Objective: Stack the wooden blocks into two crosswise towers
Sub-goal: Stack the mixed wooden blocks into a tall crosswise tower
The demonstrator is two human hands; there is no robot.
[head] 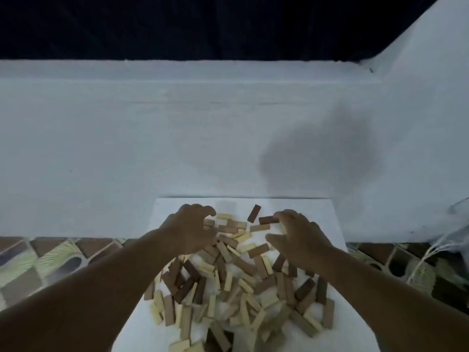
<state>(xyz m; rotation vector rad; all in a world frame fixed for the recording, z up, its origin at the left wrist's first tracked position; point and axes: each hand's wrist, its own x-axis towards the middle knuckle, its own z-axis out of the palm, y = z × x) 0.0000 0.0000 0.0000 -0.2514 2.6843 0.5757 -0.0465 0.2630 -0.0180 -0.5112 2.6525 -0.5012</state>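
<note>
A loose heap of wooden blocks (236,280), pale, mid-brown and dark brown, covers a white board (322,224). No stack stands on it. My left hand (187,229) hovers over the heap's far left part, palm down, fingers bent like a claw with a gap to the thumb, and holds nothing. My right hand (299,237) hangs over the far right part in the same bent shape. Its fingertips reach the end of a dark brown block (267,220), and its thumb stays spread apart below. Another dark block (254,213) lies alone near the board's far edge.
The board sits on a patterned mat (50,260) against a white wall (177,138). A bare strip of board (299,205) runs along the far edge. White cords (431,252) trail at the right, beside a clear plastic thing (460,207).
</note>
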